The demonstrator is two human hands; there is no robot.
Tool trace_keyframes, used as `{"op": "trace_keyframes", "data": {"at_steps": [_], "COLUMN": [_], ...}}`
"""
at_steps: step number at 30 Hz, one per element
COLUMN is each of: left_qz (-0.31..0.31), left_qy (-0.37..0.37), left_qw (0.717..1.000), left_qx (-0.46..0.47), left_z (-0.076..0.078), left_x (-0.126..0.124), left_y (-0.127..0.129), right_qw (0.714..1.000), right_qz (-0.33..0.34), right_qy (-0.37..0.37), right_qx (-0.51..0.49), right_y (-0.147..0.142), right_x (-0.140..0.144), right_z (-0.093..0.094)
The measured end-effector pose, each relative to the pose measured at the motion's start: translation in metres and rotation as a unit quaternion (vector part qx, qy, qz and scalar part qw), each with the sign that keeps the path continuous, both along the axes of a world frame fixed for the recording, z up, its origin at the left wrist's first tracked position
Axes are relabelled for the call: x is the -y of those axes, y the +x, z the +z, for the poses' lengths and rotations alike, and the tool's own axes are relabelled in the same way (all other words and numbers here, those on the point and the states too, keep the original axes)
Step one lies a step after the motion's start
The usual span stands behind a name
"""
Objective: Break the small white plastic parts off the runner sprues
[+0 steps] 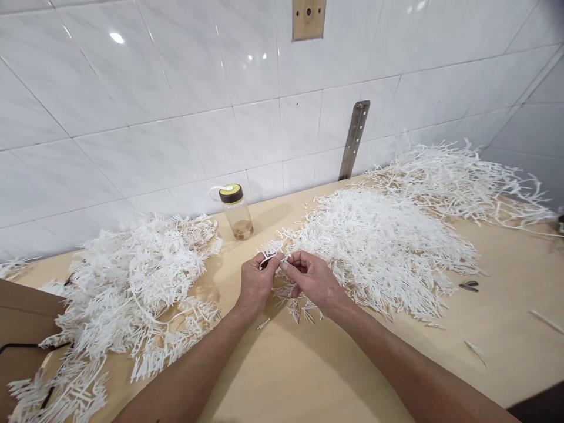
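Both hands meet over the table in front of the largest pile. Between the fingers of my left hand [259,279] is a thin white branched plastic piece [267,256], its prongs sticking up above the thumb. My right hand [311,276] is closed in a pinch right beside it, thumb and forefinger on white ends close to the left fingertips. Whether those ends belong to the same piece is hard to see. Just behind the hands spreads a heap of white plastic sprigs [383,247]; a few lie under my right hand.
On the left is another white heap [136,282], next to a cardboard box [26,329]. A clear bottle with a dark and yellow lid [238,214] stands near the tiled wall. Longer white strands [467,182] lie back right. A metal strip [355,141] leans upright; small dark pieces [469,286] lie right.
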State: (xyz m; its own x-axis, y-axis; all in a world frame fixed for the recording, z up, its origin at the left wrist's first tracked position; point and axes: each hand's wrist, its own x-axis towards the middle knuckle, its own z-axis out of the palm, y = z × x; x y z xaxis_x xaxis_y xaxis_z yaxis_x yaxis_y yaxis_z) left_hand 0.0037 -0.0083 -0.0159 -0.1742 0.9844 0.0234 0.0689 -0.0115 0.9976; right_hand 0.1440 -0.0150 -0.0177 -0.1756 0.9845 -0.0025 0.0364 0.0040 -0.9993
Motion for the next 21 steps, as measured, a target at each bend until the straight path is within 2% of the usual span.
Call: {"op": "trace_keyframes", "data": {"at_steps": [3, 10, 16, 21], "left_qz": [-0.009, -0.056, -0.043, -0.046], "left_qy": [0.001, -0.060, -0.049, -0.046], "left_qw": [1.000, 0.987, 0.987, 0.990], "left_qx": [0.011, 0.139, 0.144, 0.125], "left_z": [0.0015, 0.0051, -0.0003, 0.0000], "left_x": [0.0016, 0.0022, -0.0015, 0.0010], "left_y": [0.0019, 0.0014, 0.0002, 0.0009], "right_qw": [1.000, 1.000, 0.995, 0.994], "right_qz": [-0.009, -0.018, -0.050, -0.052], "right_qy": [0.008, 0.011, 0.040, 0.042], "right_qx": [0.014, 0.021, 0.077, 0.092], "right_y": [0.0000, -0.0003, -0.0010, -0.0016], "right_x": [-0.0008, -0.0002, 0.0003, 0.0009], "right_z": [-0.0018, 0.0023, -0.0031, 0.0014]}}
